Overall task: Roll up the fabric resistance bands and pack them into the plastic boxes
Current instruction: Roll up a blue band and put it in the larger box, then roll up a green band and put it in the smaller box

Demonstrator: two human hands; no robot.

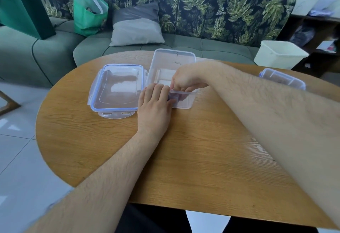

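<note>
leaf-print sofa (pixel 211 12) runs along the back of the room, with a grey cushion (pixel 136 24) and a green bag (pixel 88 15) on it, and a white tub (pixel 279 54) sits off to the right. in front of it is a round wooden worktop (pixel 193 150). 1 clear plastic box (pixel 171 63) stands open on it, its blue-edged lid (pixel 117 87) lying flat just to the left. the left hand (pixel 156 104) lies with straight fingers against the box's near left corner. the right hand (pixel 185 80) reaches into the box, fingers curled down on a dark purple band (pixel 177 98), which shows through the near wall at that corner. a 2nd clear container (pixel 281 78) is partly hidden behind the right forearm.
</note>
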